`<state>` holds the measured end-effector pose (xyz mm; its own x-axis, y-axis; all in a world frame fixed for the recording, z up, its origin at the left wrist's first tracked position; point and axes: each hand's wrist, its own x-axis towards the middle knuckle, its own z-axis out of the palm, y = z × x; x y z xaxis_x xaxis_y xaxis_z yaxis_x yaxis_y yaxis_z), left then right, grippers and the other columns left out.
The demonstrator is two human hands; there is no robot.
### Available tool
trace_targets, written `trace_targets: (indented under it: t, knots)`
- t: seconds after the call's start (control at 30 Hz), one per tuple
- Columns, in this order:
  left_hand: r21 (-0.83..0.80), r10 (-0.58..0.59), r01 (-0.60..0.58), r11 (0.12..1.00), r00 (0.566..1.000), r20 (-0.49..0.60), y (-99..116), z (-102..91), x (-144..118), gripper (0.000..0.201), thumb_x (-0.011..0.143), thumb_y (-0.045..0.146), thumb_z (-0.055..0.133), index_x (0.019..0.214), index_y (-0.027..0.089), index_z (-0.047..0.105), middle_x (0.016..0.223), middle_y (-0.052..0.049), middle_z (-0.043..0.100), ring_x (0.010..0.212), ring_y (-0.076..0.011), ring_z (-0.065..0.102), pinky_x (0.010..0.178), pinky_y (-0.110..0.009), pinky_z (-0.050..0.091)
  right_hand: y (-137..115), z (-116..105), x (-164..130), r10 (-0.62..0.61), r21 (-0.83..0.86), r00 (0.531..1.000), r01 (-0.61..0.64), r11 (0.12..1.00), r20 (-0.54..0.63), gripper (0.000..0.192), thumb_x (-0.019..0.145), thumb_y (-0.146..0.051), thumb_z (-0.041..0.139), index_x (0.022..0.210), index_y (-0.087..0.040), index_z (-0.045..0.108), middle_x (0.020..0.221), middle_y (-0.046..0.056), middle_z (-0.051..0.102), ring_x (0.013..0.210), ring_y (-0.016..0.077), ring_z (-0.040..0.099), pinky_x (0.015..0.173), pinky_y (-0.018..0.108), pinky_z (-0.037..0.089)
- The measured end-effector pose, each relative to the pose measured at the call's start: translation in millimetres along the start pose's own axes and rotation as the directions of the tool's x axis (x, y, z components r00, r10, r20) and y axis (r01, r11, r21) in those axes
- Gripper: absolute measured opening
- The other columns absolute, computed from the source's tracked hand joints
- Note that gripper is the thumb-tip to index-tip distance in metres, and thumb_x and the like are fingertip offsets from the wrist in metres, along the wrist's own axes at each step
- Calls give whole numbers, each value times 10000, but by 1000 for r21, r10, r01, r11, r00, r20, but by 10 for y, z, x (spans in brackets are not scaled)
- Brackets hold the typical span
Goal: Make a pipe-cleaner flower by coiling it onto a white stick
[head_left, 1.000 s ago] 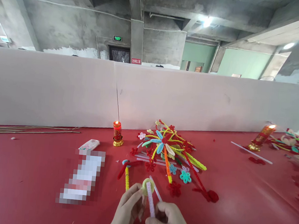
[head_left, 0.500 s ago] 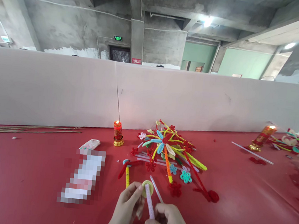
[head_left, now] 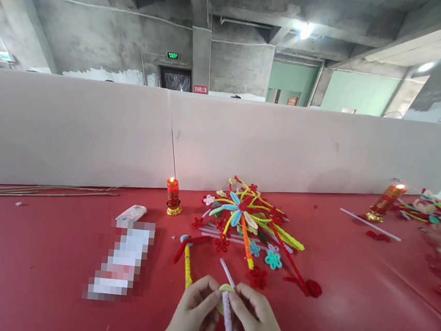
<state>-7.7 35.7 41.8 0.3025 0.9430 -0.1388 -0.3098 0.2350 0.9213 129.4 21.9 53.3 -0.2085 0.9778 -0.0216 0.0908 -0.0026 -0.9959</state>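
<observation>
Nearest the camera, the left hand and the right hand meet at the bottom edge of the view, fingertips pinched together on a pale yellow-green loop at the top of a lilac pipe-cleaner stem; the stem runs down between the two hands toward the camera, the loop sits squeezed between the fingertips of both, so that little of it shows; both hands are closed on the piece rather than relaxed. Judging by this, the flower head is partly formed and being shaped on its stem, with petals not yet visible; whether it is fastened cannot be told. Just beyond the fingers a white straw lies on the red table, with a yellow stem a little to the left; further out lies a heap of finished pipe-cleaner flowers, many done already; left of it stands a lit red candle, and a small white packet lies nearby; far right, a second candle and more flowers; behind all, a white partition.
</observation>
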Motion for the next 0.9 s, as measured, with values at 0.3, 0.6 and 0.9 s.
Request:
trace_targets:
  t: [0.3, 0.6, 0.9]
  knots:
    - [-203, -57, 74, 976, 994, 90, 63, 21, 9, 261, 643, 338, 720, 714, 123, 591, 545, 31, 542, 337, -16, 420, 333, -132, 357, 19, -14, 21, -17, -25, 997, 15, 1000, -72, 401, 792, -536, 464, 608, -183, 417, 497, -67, 390, 389, 60, 358, 353, 165, 291]
    - [-208, -58, 81, 975, 992, 115, 41, 23, 13, 252, 657, 330, 718, 666, 135, 558, 546, 30, 540, 337, -11, 409, 335, -128, 338, -26, 7, 26, 3, 93, 1000, -3, 996, 1, 462, 755, -609, 469, 640, -162, 469, 550, -34, 499, 368, 46, 370, 339, 162, 297]
    - [-8, -32, 33, 999, 995, 92, 31, 1, -2, 314, 729, 427, 621, 658, 142, 509, 525, 54, 485, 338, -6, 366, 347, -140, 291, 29, 9, 45, 29, 60, 999, -29, 998, -13, 467, 734, -621, 486, 593, -185, 394, 483, -79, 368, 369, 48, 346, 347, 168, 291]
